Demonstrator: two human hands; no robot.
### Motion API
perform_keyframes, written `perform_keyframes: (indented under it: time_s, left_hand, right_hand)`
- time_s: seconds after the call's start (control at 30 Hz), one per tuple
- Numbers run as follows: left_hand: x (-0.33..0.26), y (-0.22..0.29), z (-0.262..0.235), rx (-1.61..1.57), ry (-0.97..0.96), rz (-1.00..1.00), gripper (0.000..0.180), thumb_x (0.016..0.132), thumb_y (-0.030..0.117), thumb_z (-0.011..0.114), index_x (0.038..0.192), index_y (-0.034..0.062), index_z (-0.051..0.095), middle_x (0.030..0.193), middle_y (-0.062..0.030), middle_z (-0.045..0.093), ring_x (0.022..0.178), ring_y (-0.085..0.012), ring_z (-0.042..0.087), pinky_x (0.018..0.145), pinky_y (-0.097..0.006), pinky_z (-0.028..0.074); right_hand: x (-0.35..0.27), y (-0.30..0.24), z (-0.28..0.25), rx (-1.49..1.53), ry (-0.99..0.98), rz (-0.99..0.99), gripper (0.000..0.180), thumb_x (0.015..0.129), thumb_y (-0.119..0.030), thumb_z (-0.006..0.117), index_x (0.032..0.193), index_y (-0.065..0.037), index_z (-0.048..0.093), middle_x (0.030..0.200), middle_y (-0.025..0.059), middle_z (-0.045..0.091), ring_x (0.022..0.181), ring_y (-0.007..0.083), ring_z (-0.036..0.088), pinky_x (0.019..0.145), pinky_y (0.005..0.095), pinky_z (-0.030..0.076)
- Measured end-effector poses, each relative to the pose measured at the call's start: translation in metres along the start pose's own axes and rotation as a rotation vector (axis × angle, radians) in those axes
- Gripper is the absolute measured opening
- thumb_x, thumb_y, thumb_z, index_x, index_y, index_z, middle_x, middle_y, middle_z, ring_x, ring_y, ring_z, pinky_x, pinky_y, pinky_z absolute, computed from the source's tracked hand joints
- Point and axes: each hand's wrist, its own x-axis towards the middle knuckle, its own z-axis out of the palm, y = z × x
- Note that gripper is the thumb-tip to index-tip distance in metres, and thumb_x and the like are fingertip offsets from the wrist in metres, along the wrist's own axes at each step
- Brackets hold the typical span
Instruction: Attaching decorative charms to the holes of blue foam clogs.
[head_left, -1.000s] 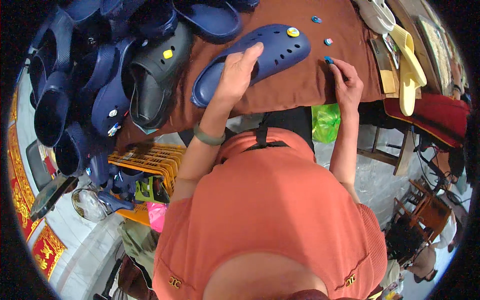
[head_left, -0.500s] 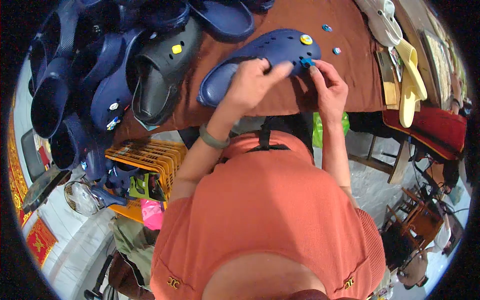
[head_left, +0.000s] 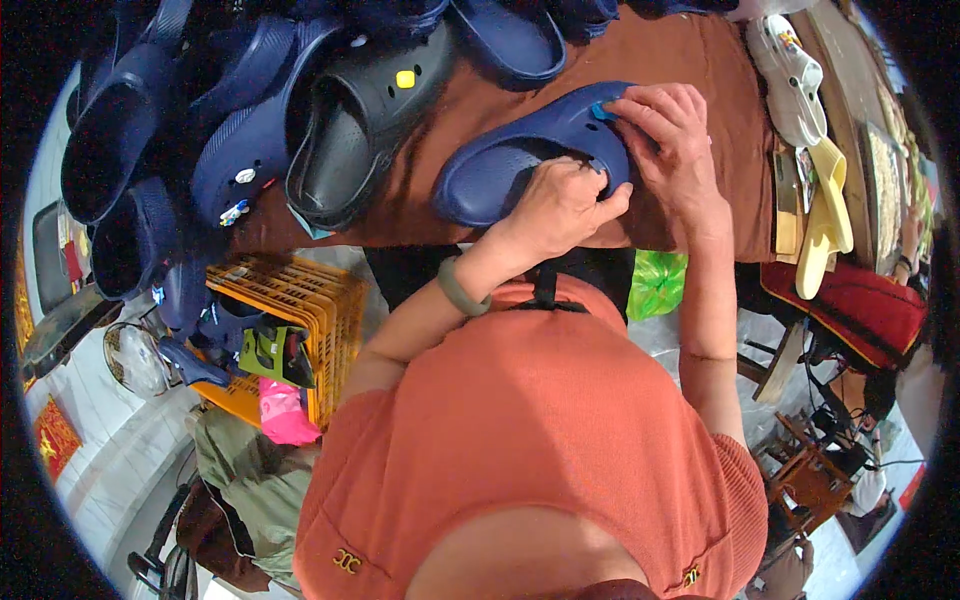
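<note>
A dark blue clog (head_left: 475,180) lies on the brown cloth in front of me. My left hand (head_left: 560,205) is closed at the clog's foot opening, its curled fingertips reaching inside and its thumb out along the upper. Over the toe, my right hand (head_left: 670,135) pinches a small blue shoe charm (head_left: 602,110) against the clog's top. Whether the charm sits in a hole cannot be seen. Much of the toe is hidden by my right hand. To the left stands a black clog (head_left: 340,160) with a square yellow charm (head_left: 405,79) on it.
Several more blue clogs (head_left: 225,165) are crowded at the left and back. A white clog (head_left: 790,85) and a pale yellow slipper (head_left: 826,215) lie at the right edge of the brown cloth (head_left: 735,110). Below the left edge is an orange plastic crate (head_left: 335,310).
My left hand has gone from above the clog's upper to its opening, fingers now inside. My right hand has come over the toe with the charm. Loose charms on the cloth are now hidden.
</note>
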Motion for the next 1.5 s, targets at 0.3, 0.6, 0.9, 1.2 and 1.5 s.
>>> perform_keyframes:
  time_s: [0.3, 0.6, 0.9, 1.2, 1.5]
  left_hand:
    - [0.001, -0.004, -0.002, 0.139, -0.087, -0.001, 0.019, 0.079, 0.017, 0.063, 0.069, 0.0015, 0.056, 0.062, -0.0172, 0.053, 0.059, -0.0353, 0.055, 0.053, -0.044, 0.043]
    - [0.011, -0.014, -0.006, -0.095, -0.08, -0.191, 0.017, 0.084, 0.013, 0.06, 0.073, 0.0005, 0.057, 0.058, -0.0158, 0.046, 0.051, -0.0274, 0.048, 0.048, -0.039, 0.036]
    - [0.01, -0.028, 0.002, -0.21, -0.029, -0.265, 0.016, 0.083, 0.011, 0.063, 0.074, -0.0012, 0.058, 0.055, -0.0133, 0.042, 0.047, -0.0246, 0.043, 0.045, -0.035, 0.034]
    - [0.011, -0.023, -0.001, -0.249, -0.033, -0.274, 0.014, 0.084, 0.012, 0.062, 0.076, 0.0008, 0.062, 0.056, -0.0138, 0.04, 0.048, -0.0218, 0.039, 0.045, -0.034, 0.031]
    - [0.017, -0.018, -0.004, -0.206, -0.038, -0.493, 0.046, 0.085, 0.029, 0.062, 0.058, -0.004, 0.044, 0.053, -0.0169, 0.037, 0.049, -0.0218, 0.036, 0.049, -0.039, 0.032]
  right_hand:
    - [0.005, -0.002, -0.01, -0.083, -0.224, -0.044, 0.021, 0.075, -0.014, 0.063, 0.095, -0.012, 0.067, 0.098, 0.0017, 0.062, 0.095, 0.0214, 0.054, 0.093, 0.0441, 0.033]
    - [-0.003, 0.004, 0.024, -0.176, -0.137, 0.005, 0.022, 0.087, -0.025, 0.048, 0.091, -0.014, 0.067, 0.092, 0.0012, 0.063, 0.095, 0.0206, 0.055, 0.093, 0.0499, 0.032]
    - [-0.029, 0.01, 0.033, -0.046, 0.206, 0.191, 0.015, 0.084, -0.02, 0.058, 0.094, -0.014, 0.066, 0.096, 0.0033, 0.06, 0.097, 0.0191, 0.054, 0.094, 0.0448, 0.031]
    - [-0.092, 0.075, -0.001, -0.186, 0.324, 0.563, 0.02, 0.079, -0.01, 0.063, 0.099, -0.011, 0.065, 0.099, 0.0102, 0.058, 0.095, 0.0301, 0.053, 0.08, 0.0401, 0.043]
    - [-0.117, 0.06, 0.006, -0.118, 0.216, 0.654, 0.014, 0.08, -0.013, 0.067, 0.092, -0.006, 0.068, 0.086, 0.0104, 0.063, 0.085, 0.0264, 0.06, 0.077, 0.0336, 0.048]
